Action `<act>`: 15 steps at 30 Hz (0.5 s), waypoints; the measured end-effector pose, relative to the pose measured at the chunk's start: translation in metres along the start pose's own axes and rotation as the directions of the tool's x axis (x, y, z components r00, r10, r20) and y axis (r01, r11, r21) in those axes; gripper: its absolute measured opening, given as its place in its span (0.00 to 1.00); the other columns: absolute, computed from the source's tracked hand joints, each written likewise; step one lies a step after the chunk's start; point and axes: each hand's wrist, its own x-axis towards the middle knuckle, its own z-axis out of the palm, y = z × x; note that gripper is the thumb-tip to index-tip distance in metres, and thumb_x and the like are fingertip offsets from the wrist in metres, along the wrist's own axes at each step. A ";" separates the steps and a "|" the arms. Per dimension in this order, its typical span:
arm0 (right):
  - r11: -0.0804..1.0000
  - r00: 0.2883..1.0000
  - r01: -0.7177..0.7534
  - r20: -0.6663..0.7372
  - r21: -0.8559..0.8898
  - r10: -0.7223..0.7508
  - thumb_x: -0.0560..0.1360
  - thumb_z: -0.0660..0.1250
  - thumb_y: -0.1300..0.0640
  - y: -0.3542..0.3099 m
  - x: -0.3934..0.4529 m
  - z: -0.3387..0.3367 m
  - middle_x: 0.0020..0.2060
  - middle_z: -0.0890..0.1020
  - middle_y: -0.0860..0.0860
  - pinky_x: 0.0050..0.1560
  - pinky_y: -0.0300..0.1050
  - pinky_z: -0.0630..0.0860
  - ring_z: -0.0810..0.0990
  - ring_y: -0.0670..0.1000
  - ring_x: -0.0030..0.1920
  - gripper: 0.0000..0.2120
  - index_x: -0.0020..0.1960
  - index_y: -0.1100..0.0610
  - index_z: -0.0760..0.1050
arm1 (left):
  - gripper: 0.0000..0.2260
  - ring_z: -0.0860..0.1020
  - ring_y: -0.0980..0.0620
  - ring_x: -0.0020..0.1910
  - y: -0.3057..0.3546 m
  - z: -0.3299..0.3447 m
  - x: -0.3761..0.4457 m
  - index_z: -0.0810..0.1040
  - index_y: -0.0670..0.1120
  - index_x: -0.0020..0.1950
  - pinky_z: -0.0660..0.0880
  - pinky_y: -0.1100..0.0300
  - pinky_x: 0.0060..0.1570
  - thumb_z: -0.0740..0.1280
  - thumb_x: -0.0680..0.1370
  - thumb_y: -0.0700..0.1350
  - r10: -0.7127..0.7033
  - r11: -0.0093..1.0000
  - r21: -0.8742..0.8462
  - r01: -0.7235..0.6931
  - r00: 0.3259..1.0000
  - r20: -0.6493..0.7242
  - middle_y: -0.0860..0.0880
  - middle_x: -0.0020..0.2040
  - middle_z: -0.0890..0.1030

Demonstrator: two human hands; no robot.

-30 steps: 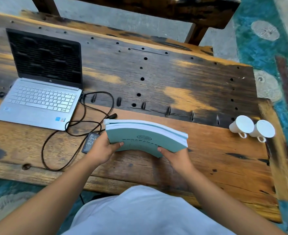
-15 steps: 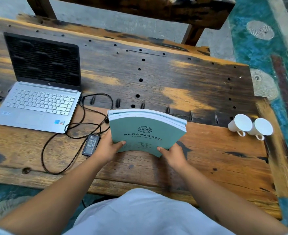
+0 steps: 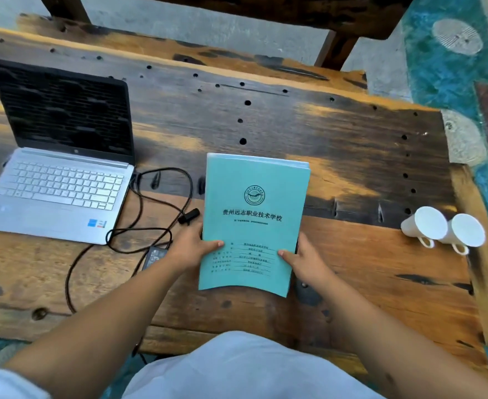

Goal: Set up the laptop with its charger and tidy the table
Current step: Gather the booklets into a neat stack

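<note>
Worn wooden table (image 3: 337, 156), dark patches w/ drilled holes. Teal booklets (image 3: 254, 223) held cover-up at table centre: left hand (image 3: 192, 246) grips left edge, thumb on cover; right hand (image 3: 303, 260) grips right edge likewise. Forearms angle in from both sides. Laptop (image 3: 55, 180) open at left, charger brick (image 3: 154, 256) and looped cable (image 3: 162, 203) between laptop and booklets. Two white cups (image 3: 442, 230) on their sides far right.

The teal booklets (image 3: 253, 223) have tipped from nearly edge-on to cover-up, printed front now facing the person; both hands have slid to the lower side edges.
</note>
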 end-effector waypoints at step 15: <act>0.968 0.970 -0.243 0.011 0.063 0.243 0.78 0.65 0.64 -0.017 0.092 0.021 0.61 0.80 0.56 0.62 0.59 0.76 0.80 0.57 0.59 0.14 0.63 0.58 0.71 | 0.17 0.83 0.45 0.49 0.008 -0.014 0.096 0.80 0.42 0.59 0.80 0.47 0.54 0.75 0.74 0.46 -0.267 0.960 0.098 0.262 0.963 0.030 0.44 0.55 0.84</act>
